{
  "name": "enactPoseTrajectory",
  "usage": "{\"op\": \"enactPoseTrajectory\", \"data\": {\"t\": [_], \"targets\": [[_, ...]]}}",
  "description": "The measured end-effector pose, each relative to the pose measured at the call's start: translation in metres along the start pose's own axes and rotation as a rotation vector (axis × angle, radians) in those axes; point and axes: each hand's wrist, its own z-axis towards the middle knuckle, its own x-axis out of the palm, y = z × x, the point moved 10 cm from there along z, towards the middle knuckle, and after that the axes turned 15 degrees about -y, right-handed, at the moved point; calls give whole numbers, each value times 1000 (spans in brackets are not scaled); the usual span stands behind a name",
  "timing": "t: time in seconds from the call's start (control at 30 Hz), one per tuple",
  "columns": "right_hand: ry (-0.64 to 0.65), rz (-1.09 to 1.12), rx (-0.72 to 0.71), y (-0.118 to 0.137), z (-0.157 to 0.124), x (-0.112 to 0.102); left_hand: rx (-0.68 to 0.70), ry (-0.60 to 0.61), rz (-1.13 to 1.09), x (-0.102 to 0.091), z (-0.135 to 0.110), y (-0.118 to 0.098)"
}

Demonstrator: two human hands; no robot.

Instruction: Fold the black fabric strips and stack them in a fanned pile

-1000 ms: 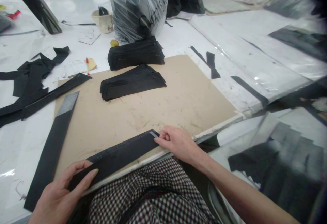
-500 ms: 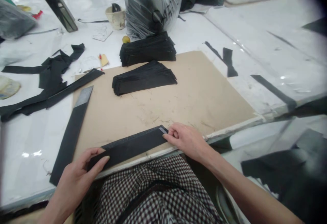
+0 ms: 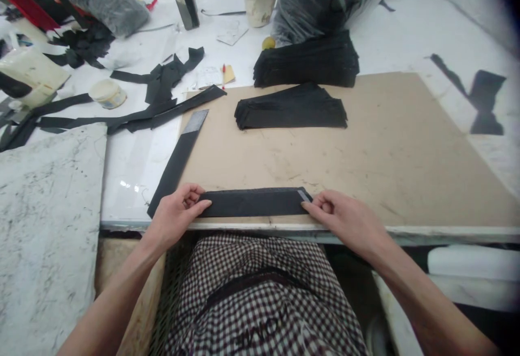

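Note:
A flat black fabric strip lies along the near edge of the brown board. My left hand pinches its left end between thumb and fingers. At its right end, beside a small pale grey patch, my right hand pinches the corner. To the left a longer black strip with a grey upper end lies slanted across the board's edge. Two fanned stacks of black pieces sit beyond: a nearer stack and a farther stack.
Black scraps and a round tub lie on the white table at left. A cup and a plastic bag stand at the back. More dark scraps lie at right. A whitish sheet covers the near left.
The view has swung left. The black strip now lies level along the board's edge instead of slanting. My left hand has its fingers curled closer at the strip's end; my right still pinches the other end.

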Motion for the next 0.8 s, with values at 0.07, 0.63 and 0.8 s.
{"op": "enactPoseTrajectory", "data": {"t": [0.07, 0.63, 0.8], "targets": [[-10, 5, -13, 0, 0, 0, 38, 0, 39, 1, 0, -3], [-8, -3, -5, -6, 2, 4, 116, -19, 124, 2, 0, -10], [15, -19, 18, -11, 2, 8, 144, -10, 182, 4, -1, -11]]}}
